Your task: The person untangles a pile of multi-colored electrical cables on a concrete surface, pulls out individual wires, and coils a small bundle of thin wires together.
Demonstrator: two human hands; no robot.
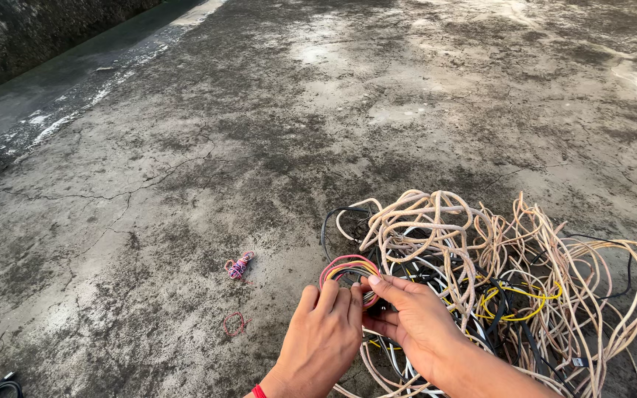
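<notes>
Both hands [366, 313] closed around small coiled wire bundle [349, 271]

No packages, labels, signs or screens anywhere in view.

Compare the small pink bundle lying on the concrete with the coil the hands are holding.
The small pink bundle lies alone on the bare concrete floor, untouched; the multicoloured coil is pinched between the left hand and the right hand. The bundle is a tight little knot of pink and purple; the coil is an open loop of pink, yellow and dark strands. The bundle looks smaller than the coil. Both are thin cords wound up.
</notes>
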